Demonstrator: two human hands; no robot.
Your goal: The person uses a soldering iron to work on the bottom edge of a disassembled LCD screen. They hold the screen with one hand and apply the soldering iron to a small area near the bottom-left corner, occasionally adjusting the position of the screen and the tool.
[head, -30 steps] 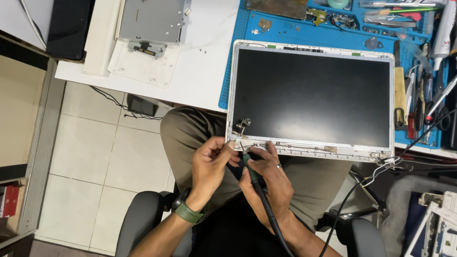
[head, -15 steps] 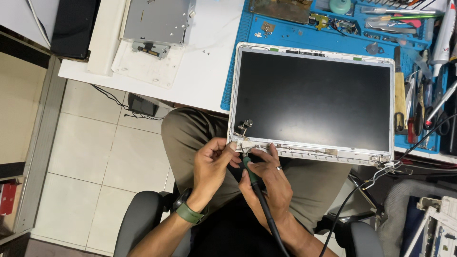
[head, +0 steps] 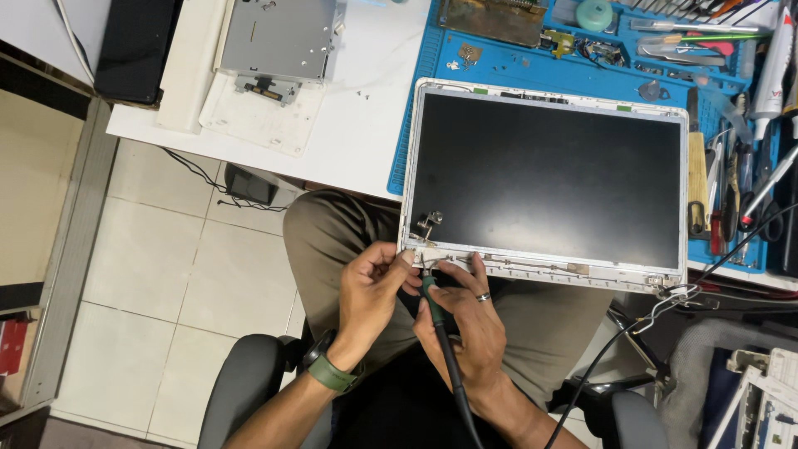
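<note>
Since the earlier frames little had moved: both hands had stayed at the lower left corner of the laptop screen [head: 549, 179], and only the view had shifted slightly. The right hand [head: 467, 324] was closed around a green-handled screwdriver [head: 434, 303], gripping it like a pen, with the tip pointing up and away from the palm to the white frame edge just above the fingers. The left hand [head: 370, 295] was partly curled, its thumb and fingertips pinched at the same edge, just left of the tool tip; whether it held a small part could not be told. A metal hinge [head: 429, 224] stood just above both hands. A green watch [head: 329, 372] sat on the left wrist. Beyond the screen, well away from the hands, lay a blue mat [head: 532, 62] with tools, and to the far left a metal drive [head: 278, 37] on the white table [head: 366, 108].
</note>
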